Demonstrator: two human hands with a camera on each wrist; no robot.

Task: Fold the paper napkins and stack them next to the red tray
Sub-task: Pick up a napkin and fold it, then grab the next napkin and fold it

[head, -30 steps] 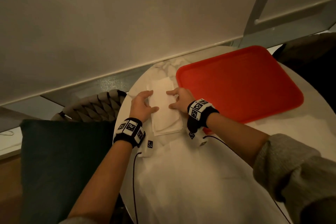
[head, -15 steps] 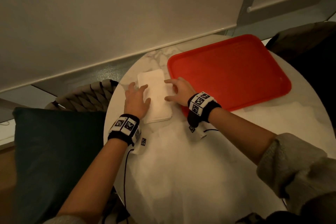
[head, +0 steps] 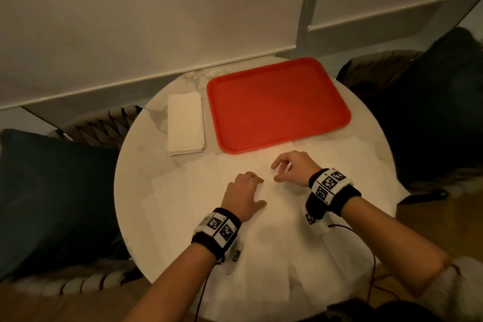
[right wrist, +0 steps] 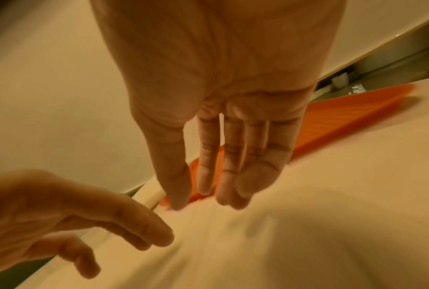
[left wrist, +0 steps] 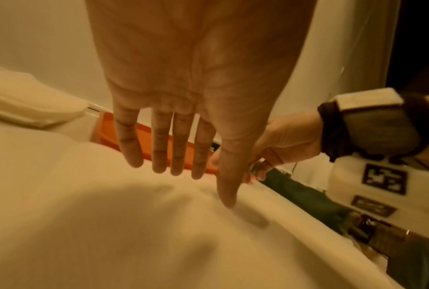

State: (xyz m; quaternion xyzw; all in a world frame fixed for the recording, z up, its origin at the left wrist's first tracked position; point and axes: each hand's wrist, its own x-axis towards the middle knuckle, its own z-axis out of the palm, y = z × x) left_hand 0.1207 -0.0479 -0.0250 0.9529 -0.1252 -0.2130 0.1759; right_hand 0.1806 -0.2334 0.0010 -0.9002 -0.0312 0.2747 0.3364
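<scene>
round marble table [head: 136,165], woven chairs [head: 102,125], dark cushion [head: 52,191]

Pale unfolded napkins [head: 261,256] blur into the table, edges unclear

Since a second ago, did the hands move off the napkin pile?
Yes. Both hands, left and right, pulled back from the folded napkin stack beside the red tray toward the person, over unfolded napkins.
</scene>
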